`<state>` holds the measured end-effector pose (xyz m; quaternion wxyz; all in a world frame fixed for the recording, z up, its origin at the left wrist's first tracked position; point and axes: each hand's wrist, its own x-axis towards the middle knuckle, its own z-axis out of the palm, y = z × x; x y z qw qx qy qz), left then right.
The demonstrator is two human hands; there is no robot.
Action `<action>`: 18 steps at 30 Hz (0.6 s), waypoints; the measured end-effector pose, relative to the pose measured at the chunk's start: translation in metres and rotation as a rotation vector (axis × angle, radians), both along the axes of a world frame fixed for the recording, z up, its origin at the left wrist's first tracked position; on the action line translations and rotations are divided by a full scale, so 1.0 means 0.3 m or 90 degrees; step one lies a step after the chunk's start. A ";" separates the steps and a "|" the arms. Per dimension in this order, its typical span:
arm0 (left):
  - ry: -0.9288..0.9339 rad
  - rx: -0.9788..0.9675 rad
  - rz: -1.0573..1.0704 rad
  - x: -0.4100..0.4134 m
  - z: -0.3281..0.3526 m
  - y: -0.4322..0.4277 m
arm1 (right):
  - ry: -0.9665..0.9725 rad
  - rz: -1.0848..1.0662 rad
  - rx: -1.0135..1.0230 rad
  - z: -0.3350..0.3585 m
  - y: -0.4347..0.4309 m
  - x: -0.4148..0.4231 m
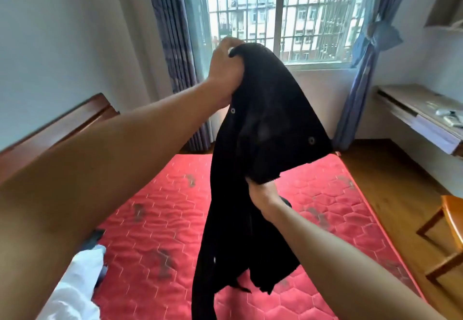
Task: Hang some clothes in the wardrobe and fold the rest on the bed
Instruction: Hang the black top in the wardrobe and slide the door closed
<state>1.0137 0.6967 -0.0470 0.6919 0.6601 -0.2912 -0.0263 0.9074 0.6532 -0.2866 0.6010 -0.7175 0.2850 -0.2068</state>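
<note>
Head view: your left grip [225, 69] is curled round the top of the black snap-buttoned garment [265, 129], which hangs mid-frame above the red bed [160, 209]. Your right grip [261, 194] pinches a lower edge. Nothing looks folded yet, and white clothing [77, 287] lies at 7 o'clock. The wardrobe is out of view, and I can't tell what kind of garment it is.

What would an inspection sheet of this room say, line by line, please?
Surface: red mattress with dark stains.
Job's things: black garment held up above the mattress; white cloth at its near left.
Clutter: small items on the desk, too blurred to name.
Hands: left hand grips the garment's top; right hand pinches a lower edge.
Cables: nothing seen.
Surroundings: barred window, curtains, wooden chair at right.
</note>
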 end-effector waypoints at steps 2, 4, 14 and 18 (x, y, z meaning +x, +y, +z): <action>0.005 0.050 0.033 0.070 -0.027 0.091 | 0.010 -0.031 -0.024 0.031 -0.028 0.003; 0.005 0.128 0.069 0.155 -0.081 0.188 | -0.003 -0.072 -0.006 0.058 -0.066 -0.006; -0.148 0.621 0.206 0.318 -0.431 0.541 | -0.011 0.037 -0.073 0.351 -0.132 -0.011; -0.154 0.837 0.087 0.294 -0.501 0.570 | -0.019 0.087 -0.053 0.441 -0.113 0.011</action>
